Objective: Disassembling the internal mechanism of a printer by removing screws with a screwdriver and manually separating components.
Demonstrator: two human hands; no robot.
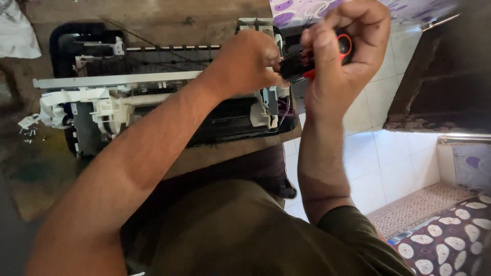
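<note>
— Two hands at the upper middle of the frame?

— Yes. The right hand (348, 46) is clenched around a red-and-black-handled screwdriver (327, 56); the left hand (245, 61) curls shut on the right end of an opened black-and-white plastic printer chassis (153, 107).

— The surface?

— A worn brown wooden table (148, 20); white floor tiles (388, 168) at right, a patterned mat (450, 240) at the lower right.

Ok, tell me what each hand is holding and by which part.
The right hand wraps the red-and-black handle of a screwdriver. The left hand rests on the opened printer; its grip is hidden.
</note>
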